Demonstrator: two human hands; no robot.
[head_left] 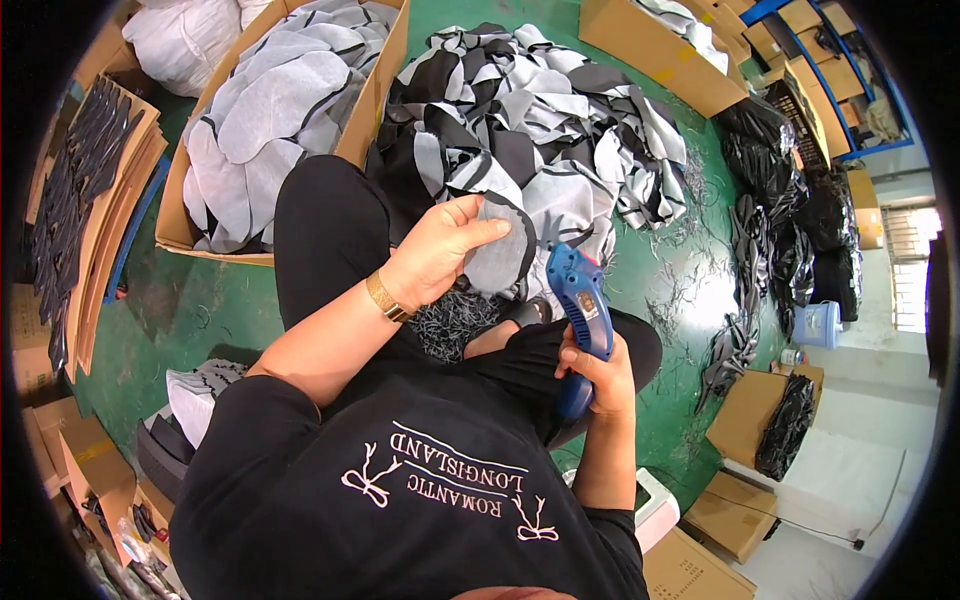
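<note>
Green floor (pixel 705 160) under everything. Biggest thing on it: loose pile (pixel 540 110) of gray and black pieces, ahead of the person. Open carton (pixel 382 95) on the left, filled with flat gray cutouts (pixel 270 120). Person sits low, black-trousered legs (pixel 330 225) spread, scrap heap (pixel 450 325) of thin dark strips between them.

Hands well apart. Right hand (pixel 603 370) wraps the handle of the blue cutter (pixel 583 310), gripping firmly; can't tell if a finger is pressing the switch. Left hand (pixel 440 245) pinches the gray piece (pixel 500 255), thumb on top, fingers behind. Piece is held up between the knees, in front of the pile, left of the cutter. Blades (pixel 550 230) point away from the body, just beside the piece's right side; contact unclear.

Step looks like trimming the dark edge (pixel 530 240). To do it well: keep the pinch well inside the outline, clear of the blade path; hold the piece taut so it doesn't fold into the cutter; follow the curve by turning the piece with the left hand, right wrist steady; take small bites, since thin soft stuff will likely flop; let offcuts drop onto the scrap heap.
</note>
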